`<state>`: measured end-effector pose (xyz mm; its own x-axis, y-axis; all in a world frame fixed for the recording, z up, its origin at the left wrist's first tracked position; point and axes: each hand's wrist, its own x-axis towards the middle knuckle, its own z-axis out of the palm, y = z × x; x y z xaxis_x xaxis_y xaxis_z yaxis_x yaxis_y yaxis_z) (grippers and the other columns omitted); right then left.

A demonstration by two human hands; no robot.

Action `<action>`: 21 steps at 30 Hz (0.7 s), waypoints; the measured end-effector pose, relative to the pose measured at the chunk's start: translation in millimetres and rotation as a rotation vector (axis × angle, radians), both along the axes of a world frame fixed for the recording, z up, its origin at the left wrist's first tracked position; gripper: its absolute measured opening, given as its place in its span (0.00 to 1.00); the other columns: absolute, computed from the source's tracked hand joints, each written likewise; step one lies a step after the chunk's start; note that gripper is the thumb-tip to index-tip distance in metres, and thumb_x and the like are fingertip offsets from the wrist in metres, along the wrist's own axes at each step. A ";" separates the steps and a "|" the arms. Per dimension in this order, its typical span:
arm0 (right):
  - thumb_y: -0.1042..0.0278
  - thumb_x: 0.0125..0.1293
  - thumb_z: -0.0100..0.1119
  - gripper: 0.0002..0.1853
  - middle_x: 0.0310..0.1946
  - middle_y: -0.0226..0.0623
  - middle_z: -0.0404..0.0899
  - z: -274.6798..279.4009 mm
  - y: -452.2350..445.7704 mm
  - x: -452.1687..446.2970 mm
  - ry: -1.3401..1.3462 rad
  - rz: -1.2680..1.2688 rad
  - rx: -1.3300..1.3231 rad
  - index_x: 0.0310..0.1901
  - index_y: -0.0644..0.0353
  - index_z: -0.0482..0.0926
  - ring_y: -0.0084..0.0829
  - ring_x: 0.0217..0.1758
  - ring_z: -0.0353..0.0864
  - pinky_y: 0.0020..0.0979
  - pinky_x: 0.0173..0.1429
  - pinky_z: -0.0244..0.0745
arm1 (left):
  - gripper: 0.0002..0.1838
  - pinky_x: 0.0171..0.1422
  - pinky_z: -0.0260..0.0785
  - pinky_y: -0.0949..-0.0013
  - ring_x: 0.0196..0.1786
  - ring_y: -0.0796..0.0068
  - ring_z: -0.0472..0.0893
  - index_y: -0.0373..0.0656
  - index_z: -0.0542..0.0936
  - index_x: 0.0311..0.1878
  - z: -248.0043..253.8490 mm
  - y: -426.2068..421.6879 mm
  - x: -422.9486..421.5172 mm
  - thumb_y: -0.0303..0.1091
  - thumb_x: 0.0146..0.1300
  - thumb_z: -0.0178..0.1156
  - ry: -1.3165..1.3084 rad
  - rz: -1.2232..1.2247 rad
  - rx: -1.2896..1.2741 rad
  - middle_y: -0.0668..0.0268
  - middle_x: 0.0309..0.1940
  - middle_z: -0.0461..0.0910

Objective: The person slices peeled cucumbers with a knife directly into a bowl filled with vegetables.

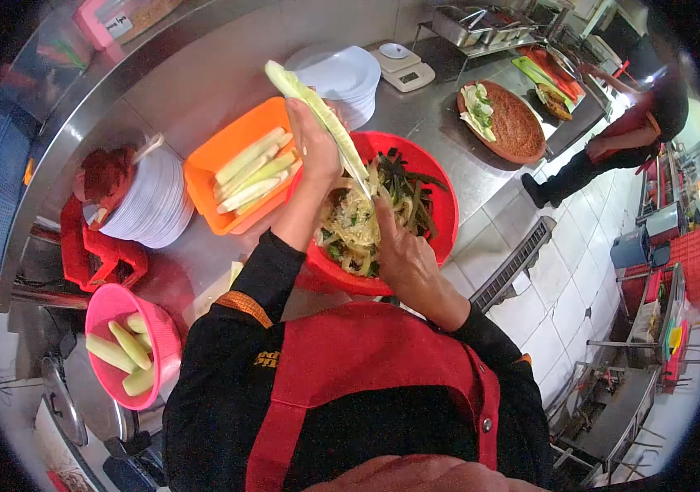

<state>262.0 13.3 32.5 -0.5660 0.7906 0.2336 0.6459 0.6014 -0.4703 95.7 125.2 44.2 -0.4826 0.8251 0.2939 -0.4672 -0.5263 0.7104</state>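
Observation:
My left hand [315,146] is closed round a long, pale green piece of cucumber [305,97], tilted with its lower end over a red bowl [446,215]. My right hand [410,256] grips a small knife, mostly hidden by the fingers; its thin blade meets the cucumber's lower end. Inside the bowl lie dark green peel strips and a pile of pale, seedy scrapings [348,221]. Just left of my left forearm, an orange tray [200,182] holds several pale cut lengths of cucumber [253,168].
A pink basket [171,348] with peeled cucumbers stands at lower left. Stacked plates [157,201] are on the left, white plates [338,74] behind the bowl, beside a scale [406,72]. A clay dish [510,123] sits farther along the counter. Another person [653,115] works at right.

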 end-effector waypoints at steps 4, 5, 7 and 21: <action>0.75 0.56 0.47 0.33 0.24 0.49 0.72 1.4 -1.1 -0.5 -0.064 -0.017 -0.011 0.65 0.65 0.50 0.48 0.23 0.77 0.44 0.26 0.72 | 0.28 0.29 0.63 0.71 0.24 0.76 0.64 0.46 0.61 0.49 5.2 0.2 -4.5 0.63 0.64 0.34 -0.019 0.038 -0.029 0.68 0.24 0.64; 0.75 0.56 0.47 0.33 0.24 0.49 0.72 1.3 -1.8 -0.3 -0.064 -0.017 -0.012 0.65 0.65 0.50 0.48 0.23 0.77 0.44 0.26 0.72 | 0.29 0.29 0.63 0.71 0.24 0.76 0.64 0.46 0.61 0.49 5.9 0.3 -5.8 0.64 0.64 0.34 -0.040 0.041 -0.045 0.68 0.24 0.64; 0.75 0.56 0.47 0.33 0.25 0.49 0.72 0.5 -4.0 2.1 -0.109 -0.050 -0.037 0.65 0.63 0.50 0.47 0.23 0.77 0.44 0.25 0.73 | 0.29 0.28 0.63 0.71 0.24 0.76 0.64 0.47 0.61 0.49 7.8 1.3 -9.5 0.65 0.63 0.34 -0.075 0.041 -0.065 0.68 0.24 0.64; 0.76 0.55 0.47 0.35 0.28 0.53 0.74 -23.7 -18.6 51.2 -0.230 -0.089 -0.157 0.66 0.58 0.48 0.50 0.24 0.77 0.47 0.28 0.73 | 0.26 0.25 0.66 0.66 0.23 0.72 0.67 0.46 0.64 0.39 6.3 14.8 -38.9 0.61 0.66 0.31 -0.250 0.006 -0.300 0.66 0.22 0.64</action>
<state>313.3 -5.3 8.8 -0.5167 0.8559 -0.0217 0.7934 0.4692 -0.3879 56.8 140.0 50.5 -0.5137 0.8535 -0.0872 -0.6426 -0.3155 0.6982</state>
